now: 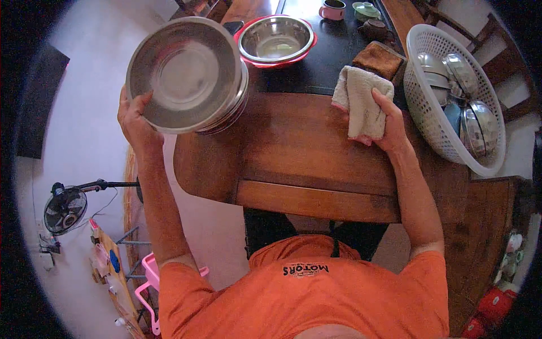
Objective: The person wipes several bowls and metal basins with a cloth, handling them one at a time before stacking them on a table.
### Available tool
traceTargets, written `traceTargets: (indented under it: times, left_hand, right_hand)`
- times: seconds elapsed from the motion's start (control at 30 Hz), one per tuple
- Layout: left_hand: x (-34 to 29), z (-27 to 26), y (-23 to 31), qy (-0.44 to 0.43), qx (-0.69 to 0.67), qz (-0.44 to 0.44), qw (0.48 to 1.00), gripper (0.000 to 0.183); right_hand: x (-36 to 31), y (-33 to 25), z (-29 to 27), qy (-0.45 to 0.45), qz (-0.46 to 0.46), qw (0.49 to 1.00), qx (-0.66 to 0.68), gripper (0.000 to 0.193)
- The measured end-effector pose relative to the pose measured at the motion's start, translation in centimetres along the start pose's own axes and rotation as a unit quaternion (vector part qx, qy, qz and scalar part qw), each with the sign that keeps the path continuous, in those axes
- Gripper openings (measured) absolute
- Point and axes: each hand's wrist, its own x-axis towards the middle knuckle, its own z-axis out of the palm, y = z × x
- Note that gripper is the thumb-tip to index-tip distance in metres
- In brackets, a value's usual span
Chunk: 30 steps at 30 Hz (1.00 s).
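A wide stainless steel bowl point(185, 73) is tilted with its inside facing me at the far left of the table. My left hand point(138, 121) grips its lower left rim, thumb over the edge. Behind it show the rims of more metal bowls point(232, 113); whether they touch the held one I cannot tell. On the other side, my right hand point(392, 121) has its fingers closed on a folded whitish cloth point(361, 101) with a pinkish edge, held over the wooden table point(316, 147). The fingers under the cloth are hidden.
A white perforated plastic basket point(418, 90) with several metal bowls leans at the right. Farther back are a metal bowl point(276, 37) in a red basin point(311, 50), a brown sponge-like block point(378, 59), a pink mug point(332, 10) and a green lidded dish point(367, 10).
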Motion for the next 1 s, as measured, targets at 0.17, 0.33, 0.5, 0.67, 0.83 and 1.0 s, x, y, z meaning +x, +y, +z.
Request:
traceTargets:
  times: [0.17,0.33,0.5,0.67,0.83,1.0]
  left_hand:
    - [2.3,-1.6,-3.1,-0.026,0.011,-0.036,0.999,0.034]
    - [1.7,-0.9,-3.8,-0.031,0.033,-0.072,0.996,0.035]
    - [1.9,-2.1,-5.2,-0.05,0.054,-0.076,0.994,0.039]
    - [2.9,-3.1,-7.8,-0.057,0.002,-0.137,0.989,0.03]
    - [3.4,-5.0,-10.2,0.005,0.012,-0.185,0.983,0.039]
    - [1.6,-1.5,-8.0,-0.034,-0.054,-0.162,0.985,0.047]
  right_hand:
    - [0.3,0.2,-1.6,-0.051,-0.027,0.998,-0.037,0.052]
    - [0.5,-0.4,-3.2,-0.208,0.026,0.978,0.0,0.05]
    - [-0.4,0.0,-0.1,-0.012,-0.025,0.999,-0.017,0.049]
    - [0.3,-0.1,-2.5,-0.092,-0.009,0.995,-0.026,0.05]
    - [0.4,0.3,-1.3,-0.055,-0.021,0.998,-0.029,0.05]
    - [0.0,-0.1,-1.6,-0.061,-0.015,0.997,-0.045,0.05]
